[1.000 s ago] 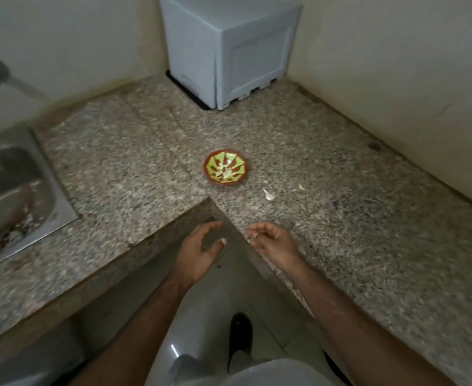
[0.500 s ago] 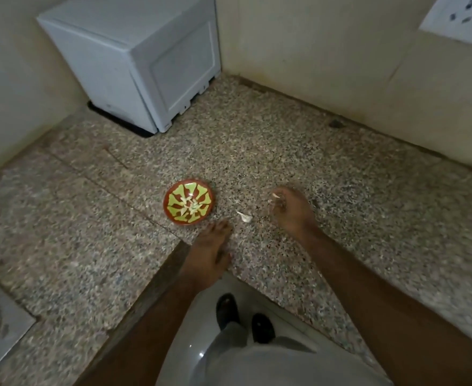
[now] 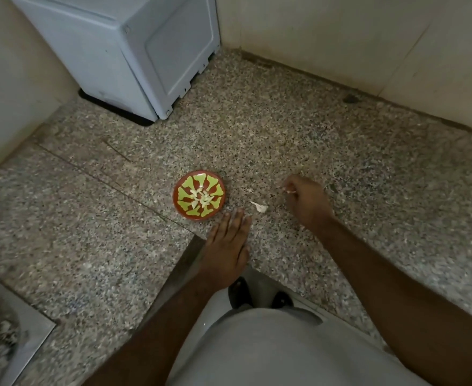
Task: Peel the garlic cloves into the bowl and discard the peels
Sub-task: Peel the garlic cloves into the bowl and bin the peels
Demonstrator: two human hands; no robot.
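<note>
left hand [image 3: 229, 240] flat on counter [image 3: 90, 232], fingers straight | right hand [image 3: 307, 201] fingers pinch garlic peel [image 3: 290, 191] | bowl [image 3: 199, 194] holds cloves [image 3: 201, 198]

The speckled granite countertop [image 3: 299, 129] carries a white appliance [image 3: 123, 48] in its far left corner, a red-and-green patterned bowl [image 3: 183, 208] near its inner corner, a pale garlic piece [image 3: 260, 207] just right of the bowl, and a steel sink [image 3: 38, 334] set in at near left.

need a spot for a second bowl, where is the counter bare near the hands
Bare granite lies left of the bowl toward the sink, and behind it up to the white appliance. Crowded: between bowl and right hand, where a garlic piece lies by the left hand.
</note>
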